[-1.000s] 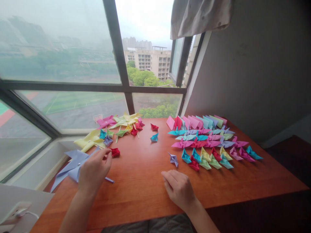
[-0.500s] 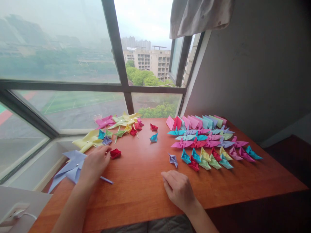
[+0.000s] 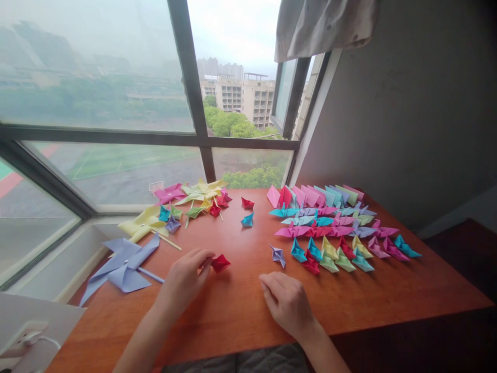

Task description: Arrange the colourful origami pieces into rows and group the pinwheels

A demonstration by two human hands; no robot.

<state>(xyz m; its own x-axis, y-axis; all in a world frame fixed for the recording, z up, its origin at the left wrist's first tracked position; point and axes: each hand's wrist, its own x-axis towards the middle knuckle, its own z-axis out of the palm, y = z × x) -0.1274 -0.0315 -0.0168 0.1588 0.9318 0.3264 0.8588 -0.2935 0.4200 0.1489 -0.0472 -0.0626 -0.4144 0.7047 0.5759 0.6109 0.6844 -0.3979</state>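
Between the thumb and fingers of my left hand (image 3: 189, 275) is one end of a red paper boat (image 3: 221, 263), just above or on the tabletop at centre left. My right hand (image 3: 288, 296) rests on the table near its front edge, fingers curled together, with nothing visible in them. A lilac paper boat (image 3: 277, 255) lies just beyond the right hand. To the left of my left hand lies a lilac paper pinwheel (image 3: 126, 264) with its stick pointing toward my wrist. Farther back sit a blue paper boat (image 3: 247, 220) and another red boat (image 3: 247, 203).
Rows of folded boats (image 3: 337, 258), cranes (image 3: 308, 231) and pink and blue folded pieces (image 3: 310, 197) cover the right of the wooden table (image 3: 240, 321). Yellow pinwheels (image 3: 143, 224) and small boats (image 3: 173, 224) crowd the back left by the window (image 3: 147, 176).
My left hand has moved right and toward me, carrying the red boat away from the pinwheels. The right hand has stayed in place. The view has shifted slightly.
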